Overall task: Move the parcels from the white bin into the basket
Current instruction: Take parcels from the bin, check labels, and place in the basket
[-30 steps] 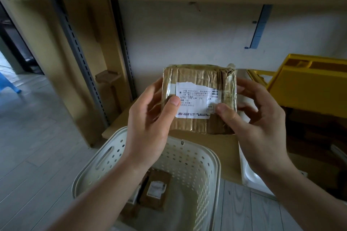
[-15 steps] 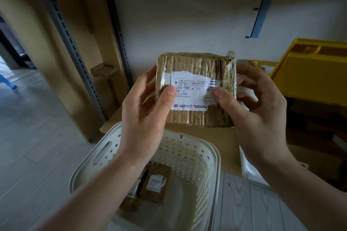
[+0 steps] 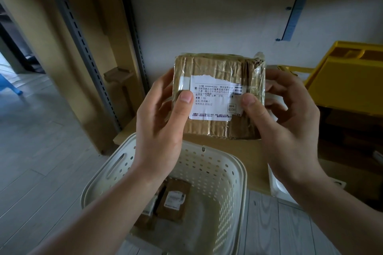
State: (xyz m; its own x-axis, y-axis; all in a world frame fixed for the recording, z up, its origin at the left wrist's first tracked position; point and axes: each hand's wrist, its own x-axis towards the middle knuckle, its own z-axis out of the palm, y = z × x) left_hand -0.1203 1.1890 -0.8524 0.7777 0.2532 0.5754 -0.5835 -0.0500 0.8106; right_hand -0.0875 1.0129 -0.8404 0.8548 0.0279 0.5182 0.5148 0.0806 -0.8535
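Above the basket (image 3: pixel 241 174) — left hand (image 3: pixel 159 128), right hand (image 3: pixel 290 130) grip the parcel (image 3: pixel 217 80) upright, label facing camera.

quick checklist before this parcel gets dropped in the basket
1. Grip: left hand and right hand both clamp the taped cardboard parcel: ok.
2. Parcel over the white perforated basket: cannot tell, it seems held above the far rim.
3. Room in basket: parcels lie on the left, bare floor on the right: ok.
4. Drop path free: ok.
5. White bin emptied: cannot tell, mostly hidden.
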